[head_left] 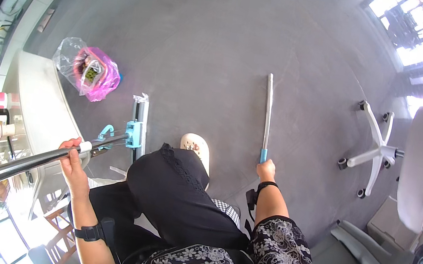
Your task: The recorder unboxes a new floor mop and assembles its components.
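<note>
My left hand (74,168) is closed around the silver pole of a squeeze mop (30,159), near a white collar on it. The pole slants up to the left. At its other end a light blue fitting (133,134) joins a long, narrow head (140,112), with what looks like clear wrap at its tip. My right hand (266,170) grips a separate silver pole (268,108) by its blue end. That pole points away from me over the grey floor, and I cannot tell whether its far tip touches down.
A pink bin (99,78) with a clear plastic liner stands at the left, beside a white table (43,94). On the right is a white swivel chair (377,150) on castors. Lower right, grey plastic parts (368,262) lie near a carton (390,224). My cream clog (198,146) rests ahead.
</note>
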The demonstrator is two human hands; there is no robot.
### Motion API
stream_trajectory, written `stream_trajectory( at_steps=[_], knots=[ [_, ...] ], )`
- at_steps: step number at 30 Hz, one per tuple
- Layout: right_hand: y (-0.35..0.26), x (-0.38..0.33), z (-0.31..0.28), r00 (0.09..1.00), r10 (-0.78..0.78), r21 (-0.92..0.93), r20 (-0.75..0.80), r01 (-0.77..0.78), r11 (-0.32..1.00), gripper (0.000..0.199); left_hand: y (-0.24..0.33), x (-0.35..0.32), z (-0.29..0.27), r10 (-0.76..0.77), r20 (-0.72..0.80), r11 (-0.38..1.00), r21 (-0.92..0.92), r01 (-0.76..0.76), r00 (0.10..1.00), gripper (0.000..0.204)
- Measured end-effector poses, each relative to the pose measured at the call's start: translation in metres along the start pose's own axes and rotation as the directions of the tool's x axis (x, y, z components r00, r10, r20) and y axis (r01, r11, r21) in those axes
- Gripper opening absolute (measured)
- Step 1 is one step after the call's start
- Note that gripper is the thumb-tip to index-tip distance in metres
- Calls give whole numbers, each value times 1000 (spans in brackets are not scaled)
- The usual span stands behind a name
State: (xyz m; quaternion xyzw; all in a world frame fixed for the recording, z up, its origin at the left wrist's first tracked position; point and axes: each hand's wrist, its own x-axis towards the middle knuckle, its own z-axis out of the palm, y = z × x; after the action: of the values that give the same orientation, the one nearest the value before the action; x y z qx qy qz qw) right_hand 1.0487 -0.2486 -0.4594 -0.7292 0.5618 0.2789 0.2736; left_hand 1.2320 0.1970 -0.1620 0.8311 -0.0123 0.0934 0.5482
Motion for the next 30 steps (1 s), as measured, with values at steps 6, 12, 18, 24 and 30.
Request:
stream_trajectory(
  at_steps=[6,12,18,24,30],
  knots=[
    [-7,4,10,978,-184,472,98,117,874,21,-1,6,2,-25,-49,998,-53,22,998,18],
    [-34,-79,-75,874,-477,857,91,176,485,17,21,7,15,-89,-87,994,-67,83,992,10],
    [-63,-198,-197,546,-805,458,-233,792,404,28,97,24,15,113,-57,960,-251,-124,992,22],
    [-62,-297,-283,299,-884,715,-359,697,-55,22,149,15,5,195,80,929,-336,-158,977,14],
    [-35,-365,-352,299,-721,720,-625,577,-386,19,155,-11,13,242,162,940,-285,-189,957,13]
  ],
)
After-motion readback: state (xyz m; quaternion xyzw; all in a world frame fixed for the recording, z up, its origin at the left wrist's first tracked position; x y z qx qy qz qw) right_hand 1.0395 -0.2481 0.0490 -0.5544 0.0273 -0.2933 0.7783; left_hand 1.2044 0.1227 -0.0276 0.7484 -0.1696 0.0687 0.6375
